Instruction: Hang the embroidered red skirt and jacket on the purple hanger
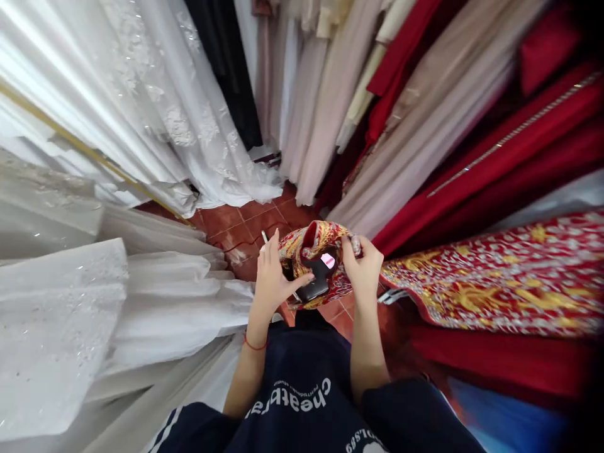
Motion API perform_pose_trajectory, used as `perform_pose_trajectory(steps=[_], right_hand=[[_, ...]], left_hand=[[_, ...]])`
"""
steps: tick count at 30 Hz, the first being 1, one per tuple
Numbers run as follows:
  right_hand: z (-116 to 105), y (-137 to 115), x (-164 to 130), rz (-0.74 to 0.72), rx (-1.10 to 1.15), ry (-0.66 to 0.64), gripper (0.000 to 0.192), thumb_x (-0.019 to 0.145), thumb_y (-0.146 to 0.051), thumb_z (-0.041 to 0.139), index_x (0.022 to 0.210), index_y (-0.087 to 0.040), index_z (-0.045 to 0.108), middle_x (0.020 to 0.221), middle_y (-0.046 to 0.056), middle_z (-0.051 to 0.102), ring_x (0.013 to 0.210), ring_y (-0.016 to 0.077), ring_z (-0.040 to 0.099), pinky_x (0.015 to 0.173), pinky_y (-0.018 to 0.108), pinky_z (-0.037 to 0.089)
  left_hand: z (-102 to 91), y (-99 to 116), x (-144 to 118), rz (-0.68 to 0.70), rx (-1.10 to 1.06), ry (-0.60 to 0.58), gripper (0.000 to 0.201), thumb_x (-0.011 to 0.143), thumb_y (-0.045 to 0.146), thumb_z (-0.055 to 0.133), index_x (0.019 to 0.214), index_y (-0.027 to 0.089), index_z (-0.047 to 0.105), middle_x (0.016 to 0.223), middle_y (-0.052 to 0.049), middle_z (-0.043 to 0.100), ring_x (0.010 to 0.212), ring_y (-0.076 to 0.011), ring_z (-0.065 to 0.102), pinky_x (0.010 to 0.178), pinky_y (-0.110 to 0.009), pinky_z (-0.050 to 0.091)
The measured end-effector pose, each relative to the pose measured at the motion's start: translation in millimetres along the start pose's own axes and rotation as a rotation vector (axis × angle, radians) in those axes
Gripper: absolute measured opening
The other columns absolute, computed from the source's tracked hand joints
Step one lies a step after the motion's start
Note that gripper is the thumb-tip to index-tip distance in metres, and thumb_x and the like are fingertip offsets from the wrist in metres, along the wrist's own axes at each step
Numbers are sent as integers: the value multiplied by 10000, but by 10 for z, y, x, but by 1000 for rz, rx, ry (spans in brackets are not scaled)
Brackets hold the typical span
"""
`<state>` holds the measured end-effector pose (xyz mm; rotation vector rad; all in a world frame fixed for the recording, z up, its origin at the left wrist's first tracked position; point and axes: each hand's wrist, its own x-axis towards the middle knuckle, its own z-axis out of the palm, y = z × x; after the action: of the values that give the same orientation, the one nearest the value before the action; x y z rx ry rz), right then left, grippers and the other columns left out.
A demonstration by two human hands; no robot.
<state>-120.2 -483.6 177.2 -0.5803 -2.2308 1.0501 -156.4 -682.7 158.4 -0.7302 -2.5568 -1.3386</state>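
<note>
Both hands are at a red and gold embroidered cloth piece (340, 286), held up in front of my body with its top edge curled over. My left hand (274, 277) grips its left side, with straight fingers on the outside and the thumb reaching over the inside. A thin white stick-like thing shows beside these fingers; I cannot make out what it is. My right hand (363, 267) pinches the upper right edge between thumb and fingers. Within the cloth lies a smooth black thing (315, 286), its kind unclear. Above it shows a small pink and white label (327, 260).
White gowns (155, 302) hang along the left, some with lace and sparkle. Pale pink dresses (325, 107) and red garments (472, 163) hang ahead and right. A long red and gold embroidered garment (495, 277) stretches right. Reddish floor tiles (257, 217) show between the rows.
</note>
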Motion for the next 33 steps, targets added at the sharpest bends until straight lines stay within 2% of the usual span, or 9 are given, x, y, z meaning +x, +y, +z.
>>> perform_pose_trajectory(steps=[2,3,7,9,16,21,26,31,33], right_hand=[[-160,19,-106,-25,9,-9,265,895,-362,554,687,-200,534,641,-24,496,602,122,429,637,264,359],[-250,32,-162,-30,5,-22,233,889,-350,558,714,-195,564,657,-19,524,612,126,451,650,264,373],[-689,183,-357,7,-55,5,189,877,-336,565,789,-185,637,753,14,627,692,153,548,711,277,421],[-936,311,-420,46,-91,67,188,869,-352,586,822,-184,655,800,28,663,735,167,580,739,286,435],[-1593,754,-438,118,-178,325,245,873,-414,610,785,-186,621,728,5,598,664,145,508,690,274,408],[-1987,1073,-325,174,-140,467,357,885,-452,596,658,-204,477,634,-42,426,603,115,390,618,256,350],[-2450,1460,-154,190,-97,481,386,888,-464,601,643,-211,444,616,-53,383,591,113,360,601,254,333],[-2797,1795,-82,138,-109,436,308,898,-418,600,691,-202,525,673,-24,527,643,135,481,655,265,390],[-2913,1876,-87,94,-102,409,232,899,-393,613,774,-197,598,755,4,618,723,160,565,722,285,431]], left_hand=[[288,-134,-1,4,10,-56,1172,693,589,801,1575,194,139,1589,-227,305,1467,-385,297,1172,-561,261],[436,-188,6,10,-3,-95,1090,721,558,791,1561,193,201,1575,-218,340,1469,-381,298,1170,-563,258],[877,-239,97,132,-91,-314,327,915,340,610,1208,198,642,1233,-119,685,1212,-280,601,1062,-441,415],[993,-157,146,186,-129,-370,233,963,282,514,1084,198,694,1112,-89,729,1038,-226,671,963,-368,473],[1241,469,177,270,-149,-331,255,980,310,483,1066,214,703,977,-64,708,897,-206,630,865,-327,467],[1549,1118,209,394,-158,-465,292,940,451,573,1090,235,699,1009,-64,731,870,-215,645,845,-323,474],[2202,1780,123,399,-66,-489,797,660,636,797,1303,212,594,851,-69,747,753,-250,684,728,-304,483],[2770,2050,87,381,93,-386,282,842,467,656,817,203,754,598,-67,686,554,-207,645,588,-270,415],[2864,2082,156,372,81,-376,203,833,350,627,806,205,766,579,-57,688,529,-197,640,564,-264,406]])
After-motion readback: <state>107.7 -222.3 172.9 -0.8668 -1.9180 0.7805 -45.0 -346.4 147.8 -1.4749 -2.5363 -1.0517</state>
